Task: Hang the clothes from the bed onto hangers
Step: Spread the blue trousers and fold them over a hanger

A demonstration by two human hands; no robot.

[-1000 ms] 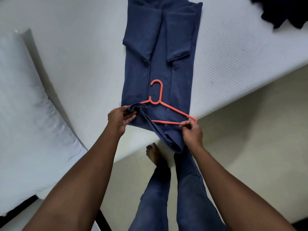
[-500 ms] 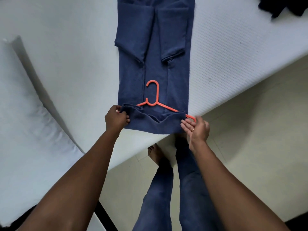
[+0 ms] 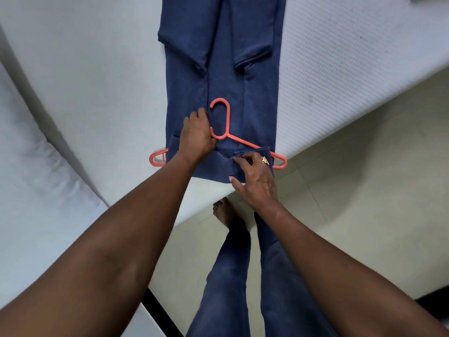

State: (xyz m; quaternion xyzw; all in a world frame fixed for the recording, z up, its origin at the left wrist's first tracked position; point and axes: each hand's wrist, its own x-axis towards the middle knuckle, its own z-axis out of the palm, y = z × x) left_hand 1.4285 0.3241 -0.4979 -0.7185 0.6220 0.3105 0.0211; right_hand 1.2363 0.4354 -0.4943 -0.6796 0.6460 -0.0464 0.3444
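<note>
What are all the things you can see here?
blue garment: one, dark blue, on the bed, near end folded over the hanger
hanger: one, orange, on the garment by the bed edge
bed: one, white, top
pillow: one, white, left
floor: one, cream tiles, right and bottom
ring: one, gold, on right hand
left hand: one, rests on garment beside hook
right hand: one, pinches folded end
legs: two, blue jeans, bottom
</note>
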